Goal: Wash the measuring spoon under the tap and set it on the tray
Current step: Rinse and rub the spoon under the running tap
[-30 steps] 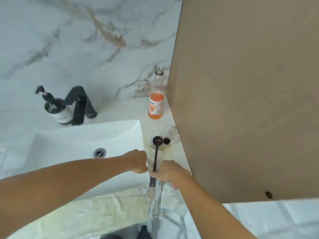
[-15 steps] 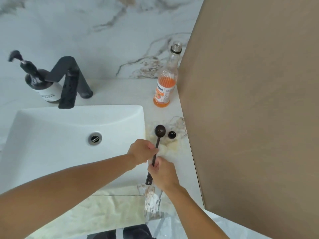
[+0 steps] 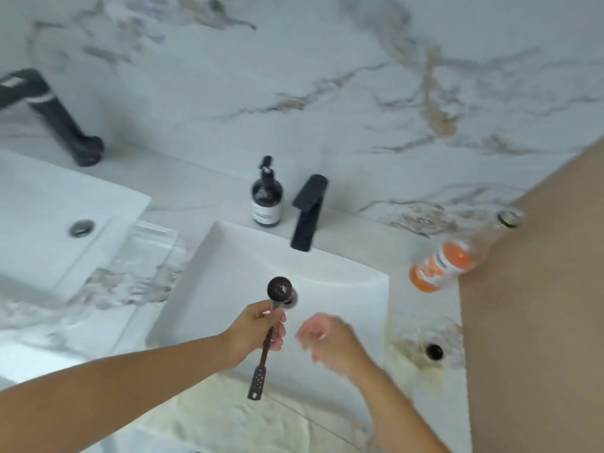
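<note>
Surface: your white marble countertop with brown veining [image 3: 209,191].
Basins: two white rectangular sinks [image 3: 343,289] are set in it.
Back edge: dark pump soap bottle [image 3: 266,197] just beside the black angular tap [image 3: 309,212].
Right side: clear glass bottle of orange liquid [image 3: 447,259]; small black round cap [image 3: 434,352] nearer you.

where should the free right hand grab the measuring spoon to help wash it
Judging by its pose, take the flat perforated handle end from the right. It sticks out bare below the left hand, which grips mid-handle, leaving the measuring spoon bowl free over the sink. The right hand is empty beside it.
</note>
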{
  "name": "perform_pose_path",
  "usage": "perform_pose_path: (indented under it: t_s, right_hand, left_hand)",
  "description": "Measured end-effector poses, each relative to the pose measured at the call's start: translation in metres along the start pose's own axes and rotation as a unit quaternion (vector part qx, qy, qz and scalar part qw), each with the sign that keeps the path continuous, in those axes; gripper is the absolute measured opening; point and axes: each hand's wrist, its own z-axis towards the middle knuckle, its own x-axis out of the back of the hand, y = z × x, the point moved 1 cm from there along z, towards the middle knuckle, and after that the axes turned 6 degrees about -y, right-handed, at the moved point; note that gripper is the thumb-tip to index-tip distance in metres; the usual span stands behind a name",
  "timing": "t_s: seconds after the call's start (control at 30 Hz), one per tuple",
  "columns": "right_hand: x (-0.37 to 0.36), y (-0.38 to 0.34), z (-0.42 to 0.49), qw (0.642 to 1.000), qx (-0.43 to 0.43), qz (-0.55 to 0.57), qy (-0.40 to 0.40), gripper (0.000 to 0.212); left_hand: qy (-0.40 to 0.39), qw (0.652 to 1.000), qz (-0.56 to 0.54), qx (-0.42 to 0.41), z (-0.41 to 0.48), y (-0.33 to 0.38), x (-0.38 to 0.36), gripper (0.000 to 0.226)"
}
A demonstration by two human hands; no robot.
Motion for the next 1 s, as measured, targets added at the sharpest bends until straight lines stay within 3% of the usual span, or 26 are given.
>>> perform_pose_path:
  t_s: [0.1,0.2,0.3,0.37,0.43,0.5,0.57,0.63,0.7,0.8,0.9,1.0]
  right_hand:
    - [0.037,-0.069,0.028,0.974,0.034,0.207,0.082,0.006]
    - [0.057,-0.121,0.050,0.936,0.037,0.329,0.118,0.013]
    - [0.056,-0.141,0.062,0.907,-0.010,0.413,0.079,0.022]
    - [0.056,-0.148,0.063,0.860,-0.007,0.509,0.031,0.034]
    - [0.065,-0.156,0.062,0.823,0.009,0.567,0.010,0.045]
    - [0.078,-0.164,0.060,0.816,0.026,0.577,-0.003,0.056]
    - [0.088,-0.166,0.061,0.815,0.042,0.578,-0.021,0.061]
    - [0.090,-0.157,0.062,0.831,0.046,0.554,-0.017,0.054]
    - [0.080,-0.134,0.064,0.860,0.028,0.509,0.030,0.036]
    - [0.038,-0.079,0.064,0.885,-0.066,0.449,0.104,0.019]
    - [-0.027,-0.035,0.058,0.933,-0.157,0.320,0.050,0.022]
    - [-0.063,-0.017,0.055,0.957,-0.162,0.240,0.017,0.026]
  left_hand:
    - [0.024,0.999,-0.018,0.020,-0.004,-0.001,0.033,0.021]
    - [0.024,0.998,-0.023,0.047,0.005,0.000,0.046,0.031]
    - [0.025,0.995,-0.005,0.095,0.021,0.003,0.044,0.056]
    - [0.034,0.991,0.033,0.125,0.033,0.004,0.040,0.067]
    - [0.048,0.987,0.057,0.142,0.044,0.004,0.035,0.068]
    - [0.062,0.986,0.050,0.147,0.054,0.005,0.031,0.063]
    - [0.054,0.987,0.026,0.147,0.062,0.010,0.029,0.060]
    - [0.039,0.989,-0.006,0.144,0.070,0.017,0.028,0.056]
    - [0.023,0.988,-0.055,0.145,0.074,0.025,0.027,0.045]
    - [-0.006,0.971,-0.186,0.148,0.082,0.033,0.027,0.037]
    - [-0.029,0.952,-0.276,0.131,0.088,0.035,0.024,0.027]
    - [-0.046,0.954,-0.274,0.114,0.098,0.035,0.017,0.029]
